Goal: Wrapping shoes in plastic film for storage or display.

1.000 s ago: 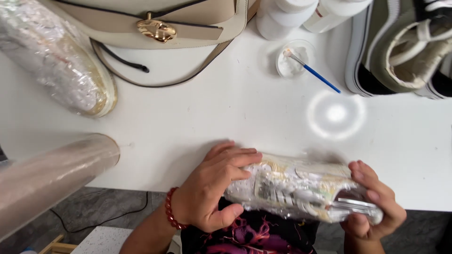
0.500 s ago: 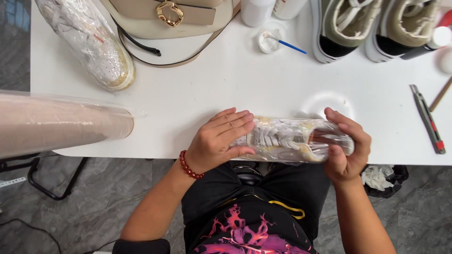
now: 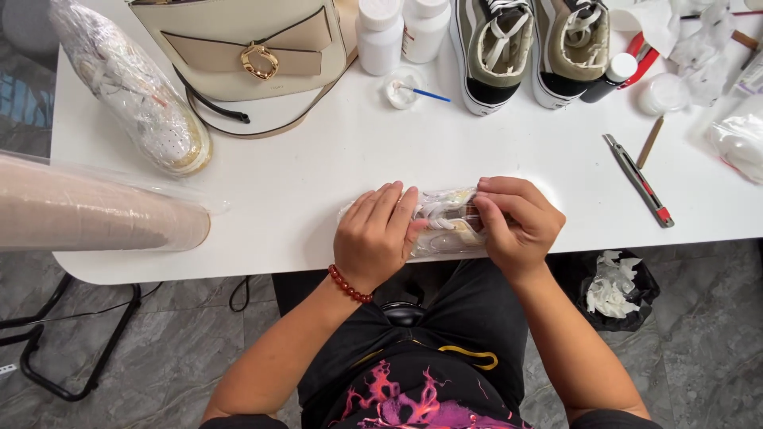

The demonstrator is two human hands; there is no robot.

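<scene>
Wrapped shoe (image 3: 445,222), cased in clear film, lies at the near edge of the white table (image 3: 318,159), mostly covered by both hands so only its laces and a strip of pale sole show between them; its toe and heel cannot be made out. Left hand (image 3: 375,235) lies flat over one end, fingers together and pressing down, a red bead bracelet (image 3: 350,284) at the wrist. Right hand (image 3: 517,222) curls over the other end, fingertips bent onto the film; whether they pinch it cannot be told.

Beneath the table is grey stone-pattern floor, with a black bag of crumpled tissue (image 3: 613,282) by the person's right leg.

A big roll of clear film (image 3: 95,210) juts in from the left, cut off by the frame. Behind it lies another film-wrapped shoe (image 3: 131,91), beside a cream handbag (image 3: 246,48). Along the far edge stand two white bottles (image 3: 401,32), a small dish with a blue-handled swab (image 3: 407,89) and a pair of olive sneakers (image 3: 532,48). A utility knife (image 3: 638,181) lies well to the right, apart from the hands
</scene>
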